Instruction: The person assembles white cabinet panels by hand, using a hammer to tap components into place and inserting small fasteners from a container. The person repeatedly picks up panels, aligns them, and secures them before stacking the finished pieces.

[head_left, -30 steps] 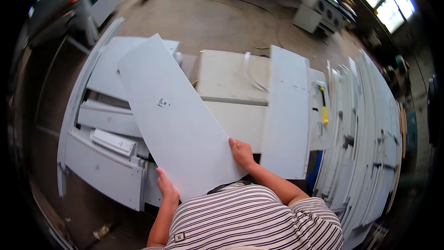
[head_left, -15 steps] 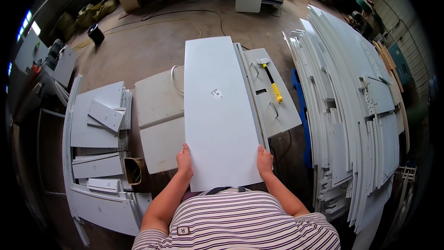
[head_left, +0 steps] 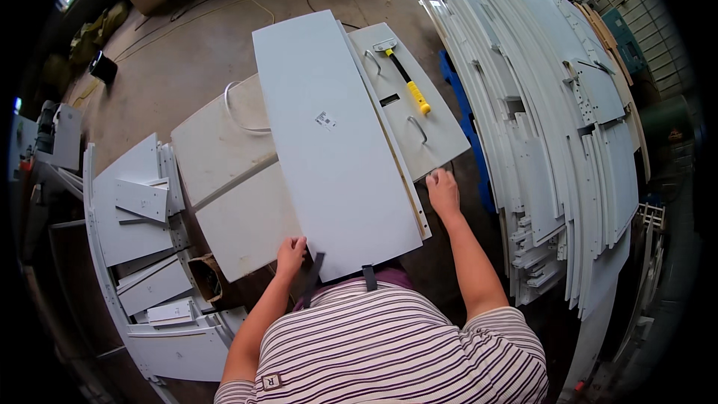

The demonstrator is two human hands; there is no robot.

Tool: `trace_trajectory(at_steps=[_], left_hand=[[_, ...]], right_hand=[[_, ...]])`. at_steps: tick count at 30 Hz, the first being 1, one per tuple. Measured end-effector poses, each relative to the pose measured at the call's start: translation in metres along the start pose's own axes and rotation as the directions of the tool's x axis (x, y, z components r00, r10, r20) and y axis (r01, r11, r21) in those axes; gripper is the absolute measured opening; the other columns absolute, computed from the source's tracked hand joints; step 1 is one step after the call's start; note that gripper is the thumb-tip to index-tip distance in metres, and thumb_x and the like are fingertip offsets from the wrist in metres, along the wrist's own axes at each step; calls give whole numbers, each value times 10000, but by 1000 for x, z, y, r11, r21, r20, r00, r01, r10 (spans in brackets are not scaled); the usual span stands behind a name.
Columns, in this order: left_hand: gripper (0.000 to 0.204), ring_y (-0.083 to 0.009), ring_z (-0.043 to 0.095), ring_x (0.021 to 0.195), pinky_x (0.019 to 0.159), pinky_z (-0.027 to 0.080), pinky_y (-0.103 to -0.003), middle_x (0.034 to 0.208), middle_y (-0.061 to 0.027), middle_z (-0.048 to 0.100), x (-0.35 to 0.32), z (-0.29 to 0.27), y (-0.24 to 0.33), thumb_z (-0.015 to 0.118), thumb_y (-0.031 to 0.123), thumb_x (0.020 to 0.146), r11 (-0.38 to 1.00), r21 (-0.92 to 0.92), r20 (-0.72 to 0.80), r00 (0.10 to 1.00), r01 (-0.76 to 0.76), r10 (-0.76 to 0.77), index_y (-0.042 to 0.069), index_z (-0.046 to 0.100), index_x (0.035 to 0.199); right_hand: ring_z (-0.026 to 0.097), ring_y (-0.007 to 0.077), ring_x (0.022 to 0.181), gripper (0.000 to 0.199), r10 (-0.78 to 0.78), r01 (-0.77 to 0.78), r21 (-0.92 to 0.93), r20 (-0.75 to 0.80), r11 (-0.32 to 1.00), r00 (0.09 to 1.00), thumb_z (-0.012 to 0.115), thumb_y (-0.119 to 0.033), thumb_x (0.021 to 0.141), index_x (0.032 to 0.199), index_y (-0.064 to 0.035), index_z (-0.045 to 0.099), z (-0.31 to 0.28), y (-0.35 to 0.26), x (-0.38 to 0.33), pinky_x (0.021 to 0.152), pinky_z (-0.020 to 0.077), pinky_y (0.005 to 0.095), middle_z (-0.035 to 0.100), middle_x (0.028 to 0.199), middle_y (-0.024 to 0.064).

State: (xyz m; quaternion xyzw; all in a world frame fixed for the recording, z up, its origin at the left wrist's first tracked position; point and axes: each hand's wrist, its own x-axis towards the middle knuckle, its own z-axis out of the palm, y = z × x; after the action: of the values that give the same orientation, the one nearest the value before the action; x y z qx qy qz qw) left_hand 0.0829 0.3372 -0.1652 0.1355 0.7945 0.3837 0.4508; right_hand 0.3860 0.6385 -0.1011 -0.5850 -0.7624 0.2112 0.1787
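Curling its fingers, the left hand [head_left: 292, 254] sits just beside the near left edge of a smooth, flat white board [head_left: 344, 157]; contact is unclear. Rightward, the board's long axis runs away over pale panels [head_left: 247, 213]. Beyond lies a yellow-handled tool [head_left: 413, 90]. Farther from the board, the right hand [head_left: 443, 188] half-curls, its hold unclear.

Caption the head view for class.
Bare left hand and right hand flank a long, white, rectangular panel beside a black-and-yellow tool.
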Motion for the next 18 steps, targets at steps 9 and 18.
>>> trace_trajectory(at_steps=[9,18], left_hand=[[253,-31,467,640,569,394,-206,774,38,616,-41,24,-1,600,188,940,995,-91,-16,999,-45,44,3,678,1094],[254,-125,554,674,634,445,-272,792,-58,644,-44,41,15,622,207,907,999,53,-131,991,14,-7,12,688,1056]], right_hand=[[529,359,1097,432,-179,169,-183,-38,969,983,580,-112,868,1278,-28,473,53,14,199,918,466,437,515,1180,179],[574,367,1055,414,-231,228,-333,33,915,973,463,-96,897,1294,8,409,108,62,273,850,513,445,535,1148,208]])
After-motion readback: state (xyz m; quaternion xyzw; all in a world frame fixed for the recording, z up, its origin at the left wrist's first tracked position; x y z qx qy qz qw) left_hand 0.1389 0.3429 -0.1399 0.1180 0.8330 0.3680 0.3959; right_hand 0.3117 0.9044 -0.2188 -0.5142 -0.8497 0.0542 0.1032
